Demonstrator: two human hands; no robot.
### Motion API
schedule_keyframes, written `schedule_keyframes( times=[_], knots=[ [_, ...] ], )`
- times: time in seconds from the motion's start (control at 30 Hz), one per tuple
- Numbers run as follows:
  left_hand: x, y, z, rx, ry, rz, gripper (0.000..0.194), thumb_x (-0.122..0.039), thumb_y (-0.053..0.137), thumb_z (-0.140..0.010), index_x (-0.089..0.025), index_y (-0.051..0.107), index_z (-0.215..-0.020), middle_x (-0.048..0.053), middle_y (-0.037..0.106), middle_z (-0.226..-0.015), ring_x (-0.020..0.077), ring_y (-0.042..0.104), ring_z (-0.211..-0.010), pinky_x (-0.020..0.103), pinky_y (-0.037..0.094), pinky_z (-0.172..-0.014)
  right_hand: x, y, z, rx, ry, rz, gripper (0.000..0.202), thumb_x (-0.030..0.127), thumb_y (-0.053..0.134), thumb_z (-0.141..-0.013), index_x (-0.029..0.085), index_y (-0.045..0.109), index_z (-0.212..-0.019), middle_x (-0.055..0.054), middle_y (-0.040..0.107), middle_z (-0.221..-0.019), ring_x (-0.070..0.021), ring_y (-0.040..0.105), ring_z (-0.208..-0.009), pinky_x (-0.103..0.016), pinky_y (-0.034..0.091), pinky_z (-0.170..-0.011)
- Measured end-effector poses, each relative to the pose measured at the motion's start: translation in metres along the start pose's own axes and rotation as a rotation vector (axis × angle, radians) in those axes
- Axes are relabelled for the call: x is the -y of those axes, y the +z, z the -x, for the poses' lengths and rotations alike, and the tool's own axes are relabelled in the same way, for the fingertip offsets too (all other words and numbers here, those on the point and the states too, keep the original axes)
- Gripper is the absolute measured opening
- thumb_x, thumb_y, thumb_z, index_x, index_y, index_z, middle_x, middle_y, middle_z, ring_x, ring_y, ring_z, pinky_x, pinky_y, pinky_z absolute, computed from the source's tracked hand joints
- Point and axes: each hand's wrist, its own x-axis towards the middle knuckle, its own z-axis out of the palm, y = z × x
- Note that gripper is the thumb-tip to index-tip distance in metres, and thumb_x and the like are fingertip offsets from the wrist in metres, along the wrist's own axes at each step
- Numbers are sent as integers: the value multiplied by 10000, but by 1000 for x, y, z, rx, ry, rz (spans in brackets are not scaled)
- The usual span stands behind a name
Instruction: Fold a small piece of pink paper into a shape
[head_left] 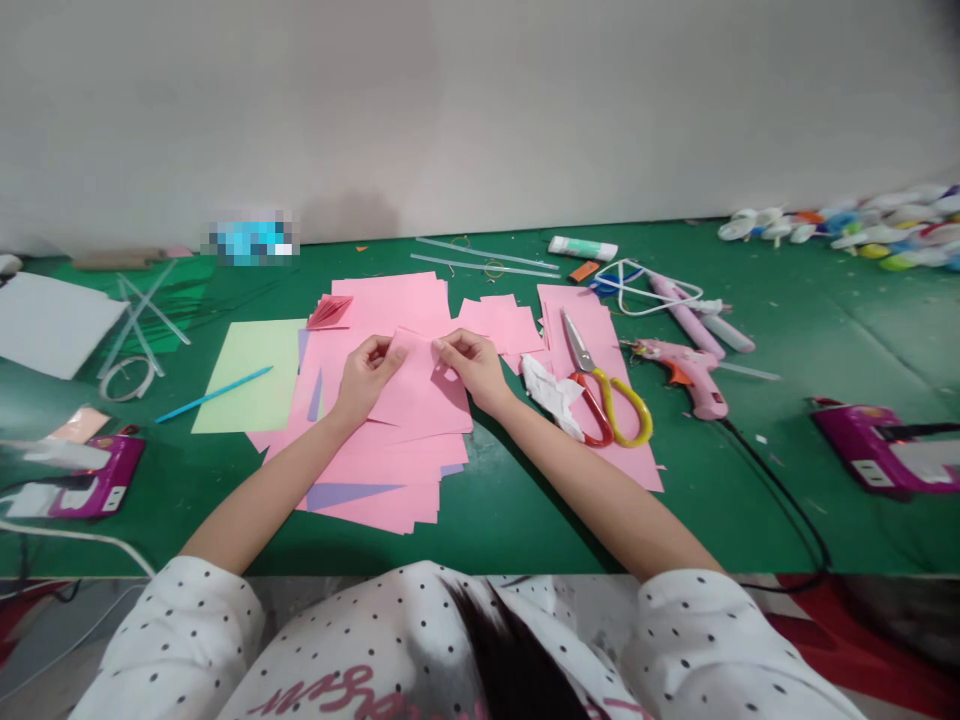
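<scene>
Two spotted sleeves (180, 630) show nearest, with two bare forearms slanting inward from them over the green table (487, 525). Two purple boxes (101, 480) sit one at either side. Between the forearms lies a loose pile of pink paper (367, 460), slivers of violet showing. Above this pile is the small pink sheet (411, 372), plain and pale. The left hand (366, 372) pinches its left side, thumb on top, fingers curled; the right hand (474, 362) nips the right side between thumb and fingertips, knuckles bent. Rightward, one pair of scissors (579, 340), its handles red and yellow, points away beside one glue gun (686, 375). Leftward, one blue rod (214, 395) crosses one pale green sheet (259, 350). Farther back are two clear sticks (487, 262), one tube (583, 248) and the wall (480, 110).
</scene>
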Motion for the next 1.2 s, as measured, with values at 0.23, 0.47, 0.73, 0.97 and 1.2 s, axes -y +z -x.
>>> schedule_keyframes(
  times=[0.23, 0.47, 0.73, 0.97, 1.2],
  knots=[
    [6, 1, -1, 12, -1, -28, 370, -481, 789, -733, -166, 671, -887, 35, 684, -836, 145, 613, -742, 260, 487, -680, -6, -1, -5, -39, 5, -11, 399, 587, 739, -720, 209, 627, -784, 29, 584, -634, -105, 501, -544, -247, 428, -520],
    [7, 2, 3, 58, -9, -72, 359, -420, 782, -756, -162, 693, -989, 68, 726, -941, 174, 672, -853, 290, 529, -786, -4, 1, -3, -15, -9, 33, 422, 598, 740, -714, 192, 680, -812, -15, 657, -729, -124, 527, -612, -257, 424, -531],
    [8, 2, 3, 19, 17, -87, 379, -435, 790, -760, -171, 709, -1020, 67, 738, -911, 172, 697, -842, 276, 538, -775, -6, -2, -4, -53, 48, 15, 457, 624, 754, -690, 192, 690, -827, -12, 653, -713, -118, 514, -573, -259, 408, -511],
    [4, 3, 8, 11, 44, -100, 554, -476, 766, -791, -189, 703, -1261, 89, 764, -1150, 241, 711, -1054, 366, 549, -971, -7, 0, -4, -76, 62, -22, 452, 593, 783, -665, 180, 702, -829, -12, 666, -721, -112, 518, -588, -248, 404, -515],
    [6, 2, 8, 21, 45, -96, 552, -494, 764, -791, -212, 704, -1261, 62, 667, -1325, 304, 623, -1263, 459, 459, -1145, -7, 0, -4, -79, 49, -32, 454, 591, 789, -668, 175, 710, -831, -22, 689, -741, -116, 549, -614, -241, 430, -526]
  ],
)
